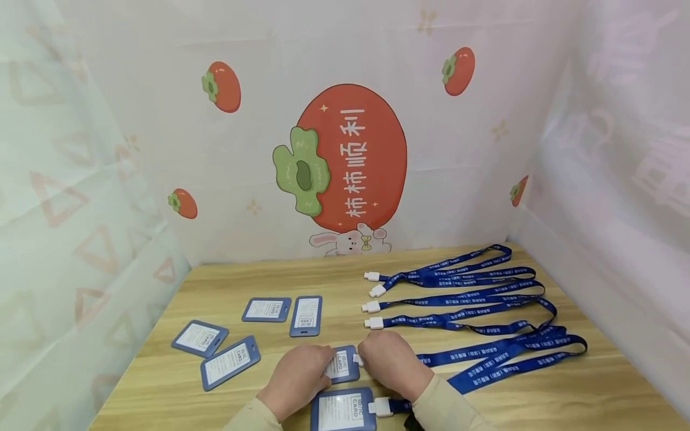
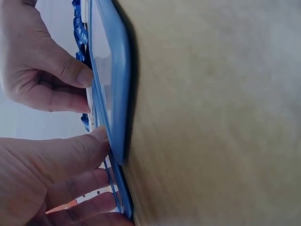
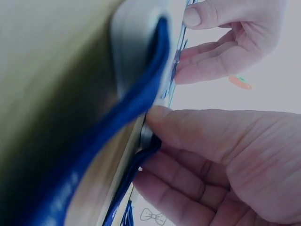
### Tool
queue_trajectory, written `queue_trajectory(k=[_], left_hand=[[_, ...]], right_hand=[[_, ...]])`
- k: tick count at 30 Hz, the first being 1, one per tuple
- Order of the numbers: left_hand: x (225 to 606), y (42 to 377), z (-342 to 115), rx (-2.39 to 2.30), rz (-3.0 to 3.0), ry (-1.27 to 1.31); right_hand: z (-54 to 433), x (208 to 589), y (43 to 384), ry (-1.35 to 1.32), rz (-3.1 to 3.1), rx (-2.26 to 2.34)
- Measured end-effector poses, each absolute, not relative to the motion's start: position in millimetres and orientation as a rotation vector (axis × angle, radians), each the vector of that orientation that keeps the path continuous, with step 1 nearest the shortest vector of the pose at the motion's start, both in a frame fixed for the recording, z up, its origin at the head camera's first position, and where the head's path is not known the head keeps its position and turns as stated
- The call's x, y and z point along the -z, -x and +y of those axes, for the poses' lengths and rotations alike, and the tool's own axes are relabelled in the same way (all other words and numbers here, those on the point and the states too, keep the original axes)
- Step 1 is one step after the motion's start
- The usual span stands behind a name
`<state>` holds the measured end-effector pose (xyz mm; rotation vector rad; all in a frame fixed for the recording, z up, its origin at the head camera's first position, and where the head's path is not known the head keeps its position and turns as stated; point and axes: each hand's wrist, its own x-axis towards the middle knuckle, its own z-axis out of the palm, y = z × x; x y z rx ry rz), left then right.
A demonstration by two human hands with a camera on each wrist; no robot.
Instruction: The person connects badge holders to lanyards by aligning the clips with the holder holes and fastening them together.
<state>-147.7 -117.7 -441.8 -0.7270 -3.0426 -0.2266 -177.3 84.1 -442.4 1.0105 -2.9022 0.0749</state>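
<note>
A pale wood-grain table [image 1: 178,389] stands against a white far wall [image 1: 259,48] of lightly creased sheeting, dominated by a large red persimmon print [image 1: 385,155] with a green leafy cap [image 1: 302,170] and white Chinese characters [image 1: 354,161] turned sideways. Below it, a cartoon rabbit [image 1: 350,242] with a yellow bow [image 1: 366,242] peeks over the table's far edge. Smaller persimmons [image 1: 226,87] and faint tan blossoms [image 1: 427,22] dot the sheeting. Pale reddish triangles [image 1: 97,251] mark the white left wall [image 1: 27,137]; whitish, blurred motifs show on the right wall [image 1: 587,197], tinged faintly pink under bright, soft light.
</note>
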Motion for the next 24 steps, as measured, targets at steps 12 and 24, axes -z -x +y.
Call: queue_trajectory(k=[12, 24], left_hand=[[446.2, 147.4, -118.7, 0.178, -3.056, 0.749], [441.6, 153.4, -122.1, 0.198, -3.028, 0.750]], right_hand=[[86.3, 444.6, 179.7, -1.062, -2.974, -0.223], [87.0, 439.7, 180.7, -1.030, -2.955, -0.192]])
